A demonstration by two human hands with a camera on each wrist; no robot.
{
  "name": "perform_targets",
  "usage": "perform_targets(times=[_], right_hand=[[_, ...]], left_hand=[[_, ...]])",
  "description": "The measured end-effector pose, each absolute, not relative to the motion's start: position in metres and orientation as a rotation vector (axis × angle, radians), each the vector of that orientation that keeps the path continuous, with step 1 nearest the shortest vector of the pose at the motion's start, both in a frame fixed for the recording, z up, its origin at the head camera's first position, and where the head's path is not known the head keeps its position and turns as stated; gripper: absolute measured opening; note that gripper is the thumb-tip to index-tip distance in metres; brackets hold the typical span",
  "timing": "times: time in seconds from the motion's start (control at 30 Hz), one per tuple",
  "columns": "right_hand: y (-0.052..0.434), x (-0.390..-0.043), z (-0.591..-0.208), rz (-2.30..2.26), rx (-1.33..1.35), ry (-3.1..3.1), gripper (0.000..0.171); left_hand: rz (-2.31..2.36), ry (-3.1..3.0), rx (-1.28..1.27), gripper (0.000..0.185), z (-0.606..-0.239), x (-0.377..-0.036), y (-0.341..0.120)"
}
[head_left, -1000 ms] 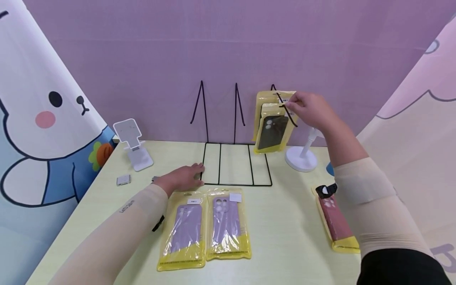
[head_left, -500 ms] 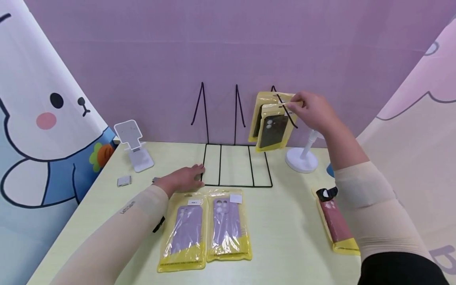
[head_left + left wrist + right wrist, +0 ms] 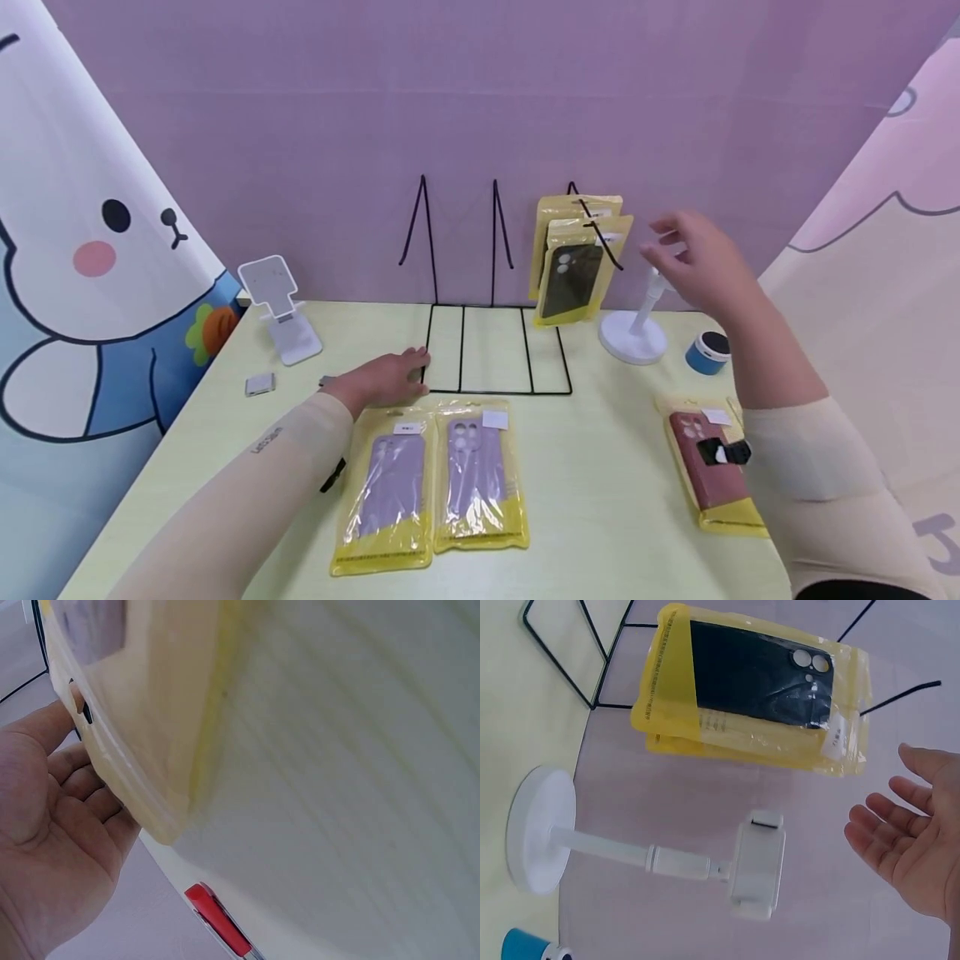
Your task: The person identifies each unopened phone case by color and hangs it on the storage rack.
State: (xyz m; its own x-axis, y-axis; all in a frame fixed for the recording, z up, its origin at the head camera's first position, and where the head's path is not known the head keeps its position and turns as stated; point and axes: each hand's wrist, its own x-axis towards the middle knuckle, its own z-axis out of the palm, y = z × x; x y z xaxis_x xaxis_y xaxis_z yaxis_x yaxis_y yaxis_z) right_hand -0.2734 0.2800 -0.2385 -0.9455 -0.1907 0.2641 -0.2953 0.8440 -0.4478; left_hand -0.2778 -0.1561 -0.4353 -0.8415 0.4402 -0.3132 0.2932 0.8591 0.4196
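My right hand point(image 3: 697, 258) is held open in the air, right of the black wire display rack point(image 3: 495, 392), holding nothing. A yellow-edged clear bag with a dark phone case point(image 3: 573, 279) hangs on the rack's right hook, apart from my fingertips. Behind it hangs another yellow bag point(image 3: 585, 202), mostly hidden. My left hand point(image 3: 386, 379) rests with loosely extended fingers at the rack's front left corner. Close below it on the table lie two bagged purple phone cases, a left one point(image 3: 393, 487) and a right one point(image 3: 477, 479). In the left wrist view, a bag point(image 3: 161, 712) partly hides my fingers.
A white round-based stand point(image 3: 633, 337) and a blue speaker-like cylinder point(image 3: 707, 353) stand at right. Nearer lies a bagged dark red phone case point(image 3: 712, 483). On the left are a white folding stand point(image 3: 296, 336) and a small grey block point(image 3: 260, 383). Two hooks hold nothing.
My right hand has let go of the front bag with the dark phone case and moved right. The bag now hangs from the hook by itself. My left hand has stayed at the rack.
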Motion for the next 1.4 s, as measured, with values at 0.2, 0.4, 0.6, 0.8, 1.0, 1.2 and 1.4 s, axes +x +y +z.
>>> perform_targets(times=[0.2,0.4,0.6,0.8,1.0,1.2,1.4], right_hand=[[0.298,-0.246,-0.254,0.718,0.377,-2.832,0.054],[0.319,-0.23,-0.281,0.661,0.393,-2.997,0.049],[0.346,-0.23,-0.32,0.544,0.416,-3.145,0.043],[0.367,-0.232,-0.351,0.524,0.402,-3.254,0.046],[0.381,-0.233,-0.374,0.54,0.277,-3.437,0.061],[0.392,-0.232,-0.391,0.501,0.119,-3.598,0.071],[0.398,-0.236,-0.406,0.494,0.064,-3.667,0.085]], left_hand=[[0.502,2.636,0.562,0.07,-0.437,-0.278,-0.157],[0.497,2.641,0.56,0.07,-0.439,-0.277,-0.158],[0.506,2.638,0.569,0.07,-0.44,-0.276,-0.157],[0.505,2.64,0.575,0.071,-0.441,-0.278,-0.156],[0.502,2.637,0.567,0.07,-0.441,-0.278,-0.156],[0.502,2.638,0.566,0.07,-0.437,-0.277,-0.155],[0.506,2.638,0.548,0.069,-0.435,-0.276,-0.155]])
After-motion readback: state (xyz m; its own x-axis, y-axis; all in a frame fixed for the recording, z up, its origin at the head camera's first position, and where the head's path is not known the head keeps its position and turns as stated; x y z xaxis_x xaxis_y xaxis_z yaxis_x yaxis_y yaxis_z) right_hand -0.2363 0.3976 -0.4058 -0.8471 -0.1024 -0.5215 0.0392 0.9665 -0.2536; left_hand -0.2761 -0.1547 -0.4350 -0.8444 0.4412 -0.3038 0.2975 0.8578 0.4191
